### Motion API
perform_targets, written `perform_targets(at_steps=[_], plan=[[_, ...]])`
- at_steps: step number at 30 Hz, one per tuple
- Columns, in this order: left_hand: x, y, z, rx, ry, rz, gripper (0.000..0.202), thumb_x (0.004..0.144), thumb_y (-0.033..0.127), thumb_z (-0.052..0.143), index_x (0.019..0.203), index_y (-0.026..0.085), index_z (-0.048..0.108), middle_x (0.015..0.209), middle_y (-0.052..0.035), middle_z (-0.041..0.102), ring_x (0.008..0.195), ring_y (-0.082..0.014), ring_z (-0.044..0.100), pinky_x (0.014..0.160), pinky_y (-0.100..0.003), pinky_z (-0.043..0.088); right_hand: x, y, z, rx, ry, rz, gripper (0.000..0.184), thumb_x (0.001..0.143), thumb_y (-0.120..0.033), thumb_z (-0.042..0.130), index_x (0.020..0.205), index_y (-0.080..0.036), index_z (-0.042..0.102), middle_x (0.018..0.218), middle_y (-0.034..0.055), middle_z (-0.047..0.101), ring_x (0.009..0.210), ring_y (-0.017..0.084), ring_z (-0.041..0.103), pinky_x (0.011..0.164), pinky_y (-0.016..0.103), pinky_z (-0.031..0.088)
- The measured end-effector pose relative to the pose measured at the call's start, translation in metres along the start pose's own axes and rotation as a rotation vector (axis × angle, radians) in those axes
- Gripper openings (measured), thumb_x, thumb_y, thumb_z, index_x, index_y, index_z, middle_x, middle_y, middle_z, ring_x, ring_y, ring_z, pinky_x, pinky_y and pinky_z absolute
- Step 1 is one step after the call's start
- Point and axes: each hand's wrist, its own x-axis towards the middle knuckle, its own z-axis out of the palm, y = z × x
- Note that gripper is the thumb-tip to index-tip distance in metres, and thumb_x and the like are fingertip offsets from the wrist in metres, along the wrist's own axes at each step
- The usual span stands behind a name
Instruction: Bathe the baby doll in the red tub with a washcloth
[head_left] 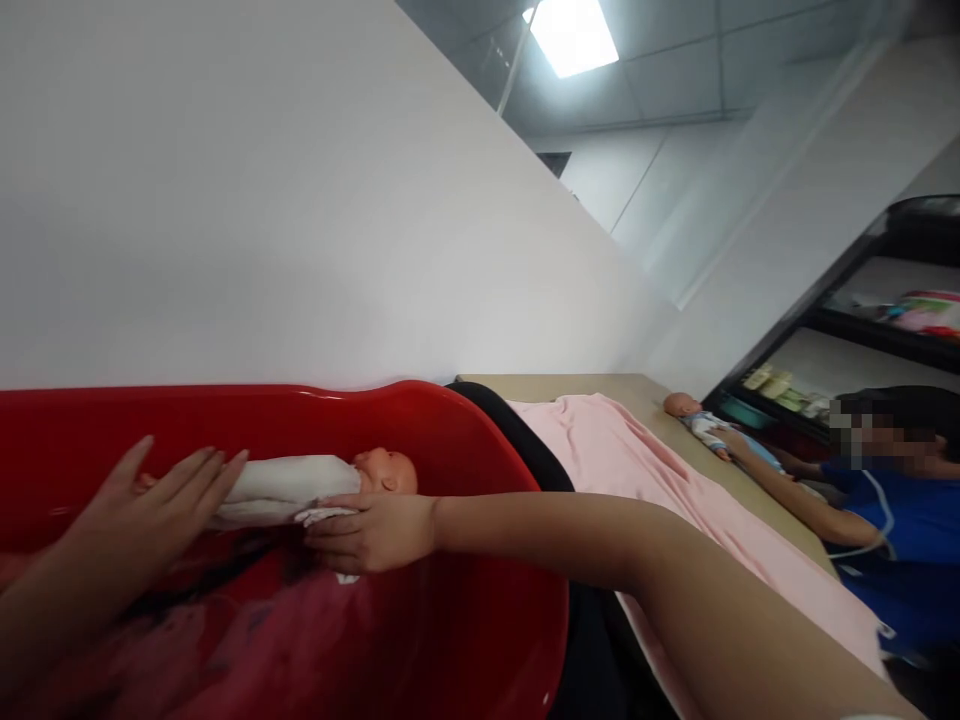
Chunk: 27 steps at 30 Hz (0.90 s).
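Note:
A baby doll in white lies on its back in a red baby bathtub, its head toward the tub's right end. My right hand is beside the doll's chest and neck, fingers bent over a small white cloth that touches the doll's side. Over the doll's lower end, my left hand has its fingers stretched out and slightly apart, holding nothing. It hides most of the doll's legs; I cannot tell whether it touches them. Water with pinkish reflections fills the tub's near part.
Right of the tub, a pink towel covers part of a beige table. Farther right, a person in blue has hands on another doll. Black shelves hold various items. A white wall stands behind the tub.

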Motion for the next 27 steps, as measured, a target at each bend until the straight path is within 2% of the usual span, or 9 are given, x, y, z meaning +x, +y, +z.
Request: perform_targets(at_steps=[4,7,9,14,17,19,23,27], plan=[[0.0,-0.001,-0.005,0.225,-0.115,0.085,0.058,0.097,0.014,0.031,0.151,0.013,0.052,0.141,-0.0184,0.066,0.132,-0.0359,0.06,0.124,-0.072,0.015,0.035,0.004,0.008,0.026,0.169,0.058,0.044,0.108,-0.018,0.034,0.137,-0.021,0.066,0.15,0.0014,0.06,0.146,0.019,0.048,0.13,0.048,0.026],[0.006,0.008,-0.019,0.31,-0.181,0.1,0.055,0.097,0.008,0.034,0.148,0.006,0.055,0.143,-0.0244,0.063,0.135,-0.0387,0.057,0.123,-0.073,0.014,0.053,0.007,0.02,0.043,0.165,0.065,0.043,0.108,-0.018,0.035,0.14,-0.018,0.064,0.151,0.0026,0.059,0.148,0.02,0.046,0.131,0.047,0.024],[0.01,0.017,-0.029,0.297,-0.184,0.084,0.055,0.096,0.005,0.037,0.146,0.004,0.057,0.142,-0.0267,0.063,0.135,-0.04,0.057,0.123,-0.073,0.014,0.051,0.007,0.03,0.044,0.136,0.053,0.042,0.107,-0.018,0.037,0.139,-0.016,0.064,0.148,0.0052,0.061,0.146,0.021,0.048,0.131,0.047,0.024],[0.02,0.03,-0.041,0.346,-0.214,0.06,0.06,0.092,0.0,0.042,0.15,0.008,0.056,0.138,-0.0239,0.064,0.135,-0.0377,0.055,0.125,-0.07,0.015,0.013,0.008,0.046,0.038,0.049,-0.028,0.041,0.107,-0.018,0.037,0.134,-0.019,0.069,0.145,0.0051,0.063,0.141,0.017,0.054,0.129,0.044,0.031],[0.023,0.032,-0.042,0.417,-0.234,0.089,0.059,0.092,0.0,0.041,0.149,0.006,0.056,0.133,-0.0238,0.066,0.131,-0.0373,0.056,0.124,-0.07,0.018,-0.018,0.01,0.051,0.11,0.011,-0.043,0.041,0.109,-0.022,0.037,0.134,-0.015,0.069,0.147,0.008,0.062,0.142,0.02,0.053,0.128,0.043,0.035],[0.025,0.034,-0.043,0.433,-0.249,0.104,0.059,0.092,0.0,0.041,0.15,0.004,0.055,0.125,-0.0239,0.068,0.122,-0.037,0.059,0.122,-0.069,0.022,-0.038,0.009,0.05,0.194,-0.021,-0.035,0.039,0.108,-0.021,0.04,0.133,-0.013,0.069,0.143,0.01,0.065,0.142,0.023,0.053,0.128,0.045,0.035],[0.031,0.046,-0.05,0.417,-0.285,0.061,0.058,0.091,0.0,0.042,0.147,0.001,0.057,0.104,-0.0211,0.071,0.099,-0.0355,0.064,0.109,-0.065,0.037,-0.067,0.003,0.034,0.384,-0.097,0.089,0.032,0.107,-0.019,0.045,0.125,-0.012,0.071,0.138,0.012,0.067,0.141,0.024,0.053,0.128,0.046,0.034],[0.038,0.065,-0.061,0.418,-0.367,0.0,0.055,0.087,-0.002,0.045,0.139,-0.001,0.063,0.096,-0.021,0.07,0.089,-0.0372,0.065,0.089,-0.058,0.045,-0.069,-0.007,0.009,0.538,-0.151,0.234,0.033,0.108,-0.02,0.042,0.128,-0.015,0.069,0.144,0.01,0.063,0.141,0.021,0.053,0.124,0.044,0.038]])
